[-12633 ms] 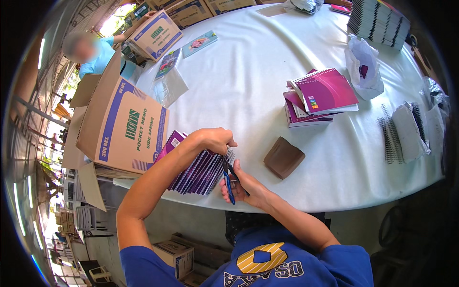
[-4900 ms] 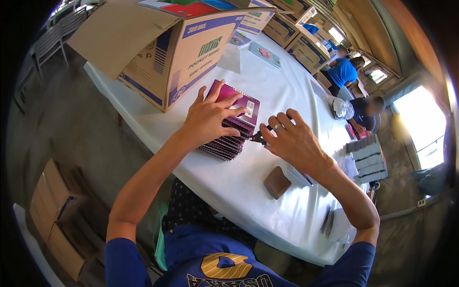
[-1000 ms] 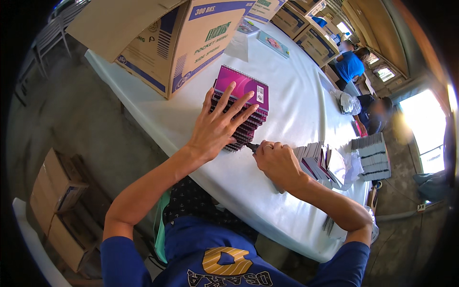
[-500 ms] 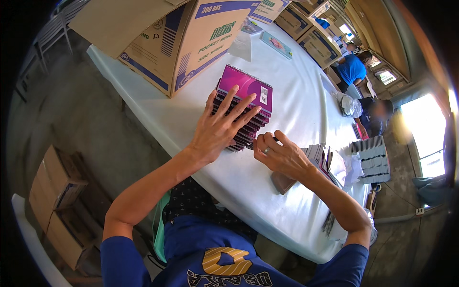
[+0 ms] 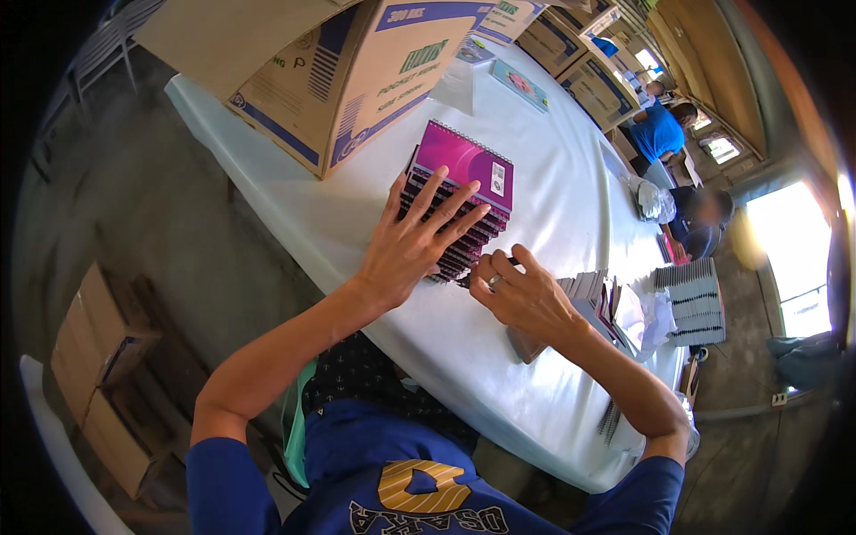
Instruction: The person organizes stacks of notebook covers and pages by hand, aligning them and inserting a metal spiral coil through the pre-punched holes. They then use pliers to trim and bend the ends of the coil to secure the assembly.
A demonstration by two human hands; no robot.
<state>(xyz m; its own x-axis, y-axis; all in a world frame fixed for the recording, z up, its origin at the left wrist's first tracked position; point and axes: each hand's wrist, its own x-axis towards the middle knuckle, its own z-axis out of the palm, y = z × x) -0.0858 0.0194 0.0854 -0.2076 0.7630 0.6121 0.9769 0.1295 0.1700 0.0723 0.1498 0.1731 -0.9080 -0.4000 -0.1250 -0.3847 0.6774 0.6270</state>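
Observation:
A stack of pink-purple spiral notebooks point(image 5: 466, 160) with dark wire bindings lies on the table in front of me. My left hand point(image 5: 417, 223) rests on it, fingers spread and stretched over the bindings and part of the top cover. At the stack's near right corner is my right hand point(image 5: 522, 290), closed, with a ring on one finger. A small dark thing shows between its thumb and curled fingers; its kind is too hidden to tell. The right fingertips are at the lowest bindings; whether they touch is unclear.
A large open cardboard box point(image 5: 374, 80) stands at the back left of the white-covered table point(image 5: 557, 187). To the right are a brown block point(image 5: 528, 344), loose booklets point(image 5: 596, 299) and a tall notebook stack point(image 5: 695, 303). Two people point(image 5: 662, 129) work along the far side.
My right hand has shifted slightly toward the stack, its fingers still curled. My left hand stays spread on the notebooks. The view has moved a little.

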